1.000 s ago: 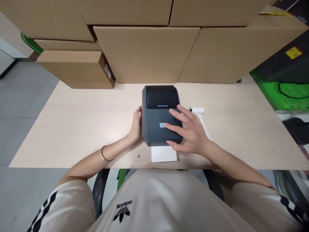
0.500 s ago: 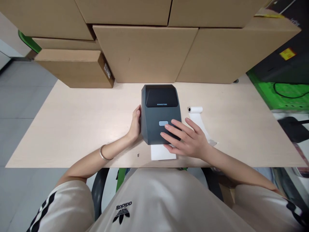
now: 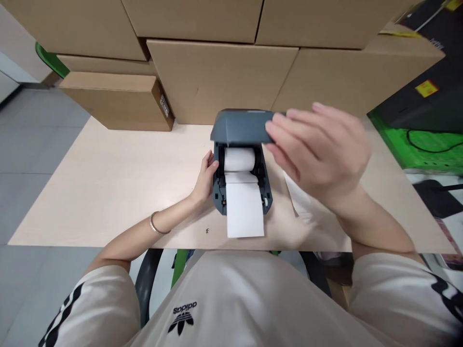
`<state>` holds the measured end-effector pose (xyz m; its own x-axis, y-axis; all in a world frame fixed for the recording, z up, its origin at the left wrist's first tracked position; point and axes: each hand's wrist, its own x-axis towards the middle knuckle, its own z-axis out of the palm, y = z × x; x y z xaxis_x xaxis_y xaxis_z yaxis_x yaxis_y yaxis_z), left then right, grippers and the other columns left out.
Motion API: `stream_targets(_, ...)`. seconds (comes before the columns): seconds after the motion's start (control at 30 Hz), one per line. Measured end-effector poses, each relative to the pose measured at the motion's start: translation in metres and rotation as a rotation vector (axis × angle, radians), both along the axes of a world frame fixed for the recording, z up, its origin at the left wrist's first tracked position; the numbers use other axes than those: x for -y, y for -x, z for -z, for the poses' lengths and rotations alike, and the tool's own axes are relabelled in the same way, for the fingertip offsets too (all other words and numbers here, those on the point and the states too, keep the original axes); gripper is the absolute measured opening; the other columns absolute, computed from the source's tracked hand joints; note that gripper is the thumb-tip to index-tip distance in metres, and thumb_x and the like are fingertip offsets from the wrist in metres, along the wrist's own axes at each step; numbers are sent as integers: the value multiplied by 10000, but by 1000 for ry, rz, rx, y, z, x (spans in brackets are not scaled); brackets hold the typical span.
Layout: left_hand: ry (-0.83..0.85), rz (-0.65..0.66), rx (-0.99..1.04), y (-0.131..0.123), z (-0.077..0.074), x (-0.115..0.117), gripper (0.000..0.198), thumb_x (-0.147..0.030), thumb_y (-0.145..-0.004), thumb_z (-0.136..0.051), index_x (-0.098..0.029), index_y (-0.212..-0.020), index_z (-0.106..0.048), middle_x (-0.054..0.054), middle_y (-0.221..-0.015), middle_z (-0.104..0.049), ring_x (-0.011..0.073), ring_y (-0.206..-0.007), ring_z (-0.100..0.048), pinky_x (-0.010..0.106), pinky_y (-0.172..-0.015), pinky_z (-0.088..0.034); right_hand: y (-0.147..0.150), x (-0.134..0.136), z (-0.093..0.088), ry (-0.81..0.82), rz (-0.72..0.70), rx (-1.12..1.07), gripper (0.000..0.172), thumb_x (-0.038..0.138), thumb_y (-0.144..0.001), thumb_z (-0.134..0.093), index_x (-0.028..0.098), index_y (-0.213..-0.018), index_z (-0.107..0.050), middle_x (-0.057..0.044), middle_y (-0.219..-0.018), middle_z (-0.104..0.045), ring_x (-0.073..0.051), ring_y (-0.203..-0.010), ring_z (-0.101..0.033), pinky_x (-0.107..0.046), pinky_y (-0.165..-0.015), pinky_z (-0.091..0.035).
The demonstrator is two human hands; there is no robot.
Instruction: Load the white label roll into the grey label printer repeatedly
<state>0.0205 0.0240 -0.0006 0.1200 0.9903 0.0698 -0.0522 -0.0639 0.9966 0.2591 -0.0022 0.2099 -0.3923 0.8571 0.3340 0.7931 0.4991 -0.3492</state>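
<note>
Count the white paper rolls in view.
1: a white paper roll sits inside the open dark grey plastic printer; the right hand holding its grey lid may hide others.

You wear a beige T-shirt (image 3: 235, 289) with a black trefoil logo (image 3: 182, 318). Black-and-white stripes (image 3: 65, 319) run down each short sleeve (image 3: 104, 299). A thin silver bangle (image 3: 156, 225) rings your left wrist. Your left hand (image 3: 205, 182) and right hand (image 3: 321, 149) are bare.

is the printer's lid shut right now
No, the right hand holds the lid raised, and the paper roll inside shows.
</note>
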Motion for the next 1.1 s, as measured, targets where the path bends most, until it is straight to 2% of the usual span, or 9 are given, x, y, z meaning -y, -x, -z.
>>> stream_targets(0.17, 2, 46, -51, 3, -17, -4, 893, -517, -944, -819, -304, -1711, -415, 128, -1875, -425, 400, -1778, -349, 579, -1481, -304, 18, -48, -37, -233, 147, 320, 733, 504, -1217, -176, 160, -1580, -712, -171, -1606, -731, -452, -1513, -672, -716, -1290, -485)
stream_targets(0.23, 27, 51, -63, 4, -18, -6, 877, -479, -918, -811, -309, -1694, -440, 128, -1856, -454, 409, -1750, -389, 600, -1459, -335, 25, -71, -45, -260, 175, 351, 680, 433, -1201, -249, 76, -1579, -687, -225, -1555, -733, -479, -1466, -683, -717, -1236, -496)
stream_targets(0.4, 34, -8, -65, 6, -16, -8, 845, -357, -816, -750, -243, -1624, -531, 156, -1747, -590, 432, -1672, -485, 645, -1421, -373, 40, -122, -50, -220, 250, 203, 663, 502, -1137, -388, 70, -1515, -721, -146, -1548, -741, -497, -1492, -658, -622, -1245, -461)
stream_targets(0.53, 20, -34, -91, 6, -21, -6, 828, -313, -792, -713, -230, -1605, -578, 137, -1657, -683, 439, -1666, -493, 646, -1400, -400, 44, -139, -47, -196, 266, 130, 658, 512, -1167, -428, 4, -1483, -702, -212, -1556, -720, -506, -1527, -630, -650, -1280, -440)
stream_targets(0.6, 7, -24, -110, 5, -24, -5, 807, -301, -815, -689, -229, -1613, -588, 128, -1617, -718, 431, -1642, -527, 632, -1379, -429, 40, -141, -44, -202, 233, 102, 625, 507, -1166, -439, 54, -1501, -710, -183, -1538, -737, -486, -1550, -623, -659, -1319, -411)
stream_targets(0.77, -20, -36, -155, 3, -29, -3, 776, -265, -816, -643, -207, -1590, -625, 110, -1526, -777, 422, -1568, -593, 620, -1334, -482, 27, -128, -16, -399, 41, 193, 709, 512, -1148, -479, 197, -1784, -475, -74, -1859, -496, -417, -1780, -362, -622, -1490, -121)
stream_targets(0.83, -21, -38, -151, 2, -30, -2, 760, -267, -810, -643, -206, -1568, -646, 104, -1517, -785, 426, -1566, -589, 615, -1326, -491, 29, -113, 5, -315, -89, 328, 607, 455, -1134, -512, 186, -1668, -615, -140, -1755, -610, -462, -1672, -513, -723, -1421, -277)
stream_targets(0.93, -3, -43, -156, 1, -33, 0, 739, -274, -812, -639, -200, -1547, -668, 102, -1527, -781, 426, -1552, -598, 595, -1299, -517, 39, -90, 40, 3, -242, 545, 508, 405, -1074, -644, 104, -1478, -710, -239, -1500, -745, -458, -1407, -710, -629, -1194, -543)
stream_targets(1.1, 27, -39, -166, 1, -39, 2, 810, -270, -808, -627, -156, -1610, -626, 131, -1541, -775, 386, -1337, -725, 562, -1187, -596, 50, -76, 79, 239, -216, 713, 502, 235, -926, -794, 26, -1371, -690, -276, -1349, -784, -387, -1186, -784, -448, -1032, -557)
